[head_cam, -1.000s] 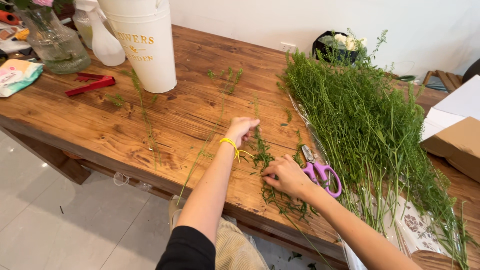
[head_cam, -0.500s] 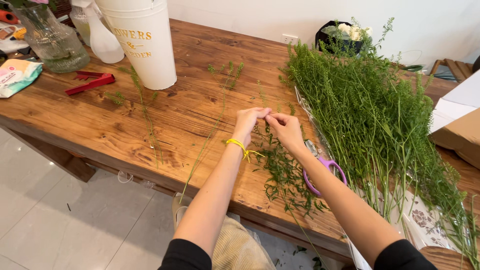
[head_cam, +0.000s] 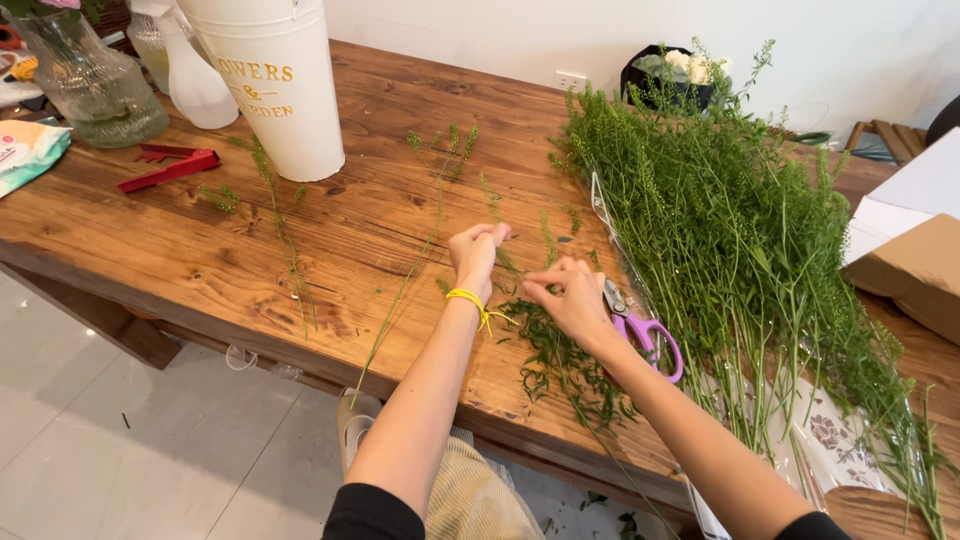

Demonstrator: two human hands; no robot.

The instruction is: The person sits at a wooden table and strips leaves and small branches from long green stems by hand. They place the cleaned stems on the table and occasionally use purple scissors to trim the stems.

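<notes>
On the wooden table (head_cam: 330,240), from the left: one glass vase (head_cam: 85,85), one red tool (head_cam: 168,167), one white bucket (head_cam: 275,80), two long trimmed stems lying flat. My left hand (head_cam: 475,255) is closed on a thin green stem (head_cam: 520,270). My right hand (head_cam: 570,300), up at the left hand a moment ago, has slid down the stem, fingers pinched, stripping leaves onto the one pile of trimmings (head_cam: 570,360). One pair of purple scissors (head_cam: 645,330), one big bundle of greenery (head_cam: 740,260).
</notes>
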